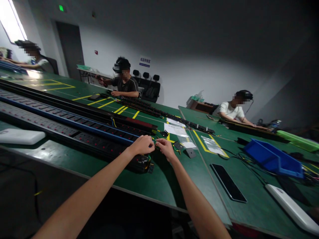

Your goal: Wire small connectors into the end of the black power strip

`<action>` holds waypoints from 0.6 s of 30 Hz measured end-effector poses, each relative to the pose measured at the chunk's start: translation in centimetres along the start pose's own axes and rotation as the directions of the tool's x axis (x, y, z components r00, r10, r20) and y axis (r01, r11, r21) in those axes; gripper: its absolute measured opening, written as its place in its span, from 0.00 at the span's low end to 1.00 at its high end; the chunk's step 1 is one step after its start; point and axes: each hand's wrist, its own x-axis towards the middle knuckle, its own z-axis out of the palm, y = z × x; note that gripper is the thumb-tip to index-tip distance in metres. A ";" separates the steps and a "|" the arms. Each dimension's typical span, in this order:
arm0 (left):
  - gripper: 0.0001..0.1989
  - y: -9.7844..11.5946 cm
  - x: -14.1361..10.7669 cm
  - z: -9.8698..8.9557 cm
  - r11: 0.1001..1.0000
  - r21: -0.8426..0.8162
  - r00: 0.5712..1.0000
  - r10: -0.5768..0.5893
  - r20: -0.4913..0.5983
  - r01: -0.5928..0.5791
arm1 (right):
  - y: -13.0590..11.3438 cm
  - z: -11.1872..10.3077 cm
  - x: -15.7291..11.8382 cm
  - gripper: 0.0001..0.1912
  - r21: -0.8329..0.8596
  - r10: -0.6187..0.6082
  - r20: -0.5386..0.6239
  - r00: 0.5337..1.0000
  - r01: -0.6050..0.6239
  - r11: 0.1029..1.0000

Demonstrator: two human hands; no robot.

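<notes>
My left hand (pixel 144 145) is closed at the right end of a long blue-edged strip (pixel 99 127), its fingers pinched around something too small to make out. Just to its right, my right hand (pixel 164 148) is also closed, thumb and fingertips together near thin yellow-green wires. What it holds is too small to tell. Below my left hand lies the end of a black socket strip (pixel 99 143), with coloured wires and a black connector (pixel 151 168) at its tip. Small black brackets (pixel 189 152) lie right of my hands.
A phone (pixel 228 182), a white device (pixel 290 207) and a blue bin (pixel 271 157) are on the right of the green table (pixel 159 186). Another white device (pixel 21 136) lies left. Papers (pixel 174 127) sit beyond my hands. Three people sit at the far side.
</notes>
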 end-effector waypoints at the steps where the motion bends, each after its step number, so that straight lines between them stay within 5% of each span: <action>1: 0.13 0.0 0.0 0.0 1.000 0.002 1.000 0.000 0.000 0.000 | 0.1 0.0 0.1 0.18 -0.018 -0.014 0.000 1.000 0.014 1.000; 8: 0.12 0.1 0.1 0.0 1.000 0.006 1.000 -0.024 -0.016 0.024 | 1.1 0.0 0.8 0.13 -0.168 -0.185 -0.050 0.981 0.175 0.970; 18: 0.09 -0.9 0.6 -0.1 0.944 -0.033 0.926 -0.327 -0.190 0.327 | 1.2 -0.2 1.0 0.12 -0.215 -0.203 -0.020 0.979 0.194 0.957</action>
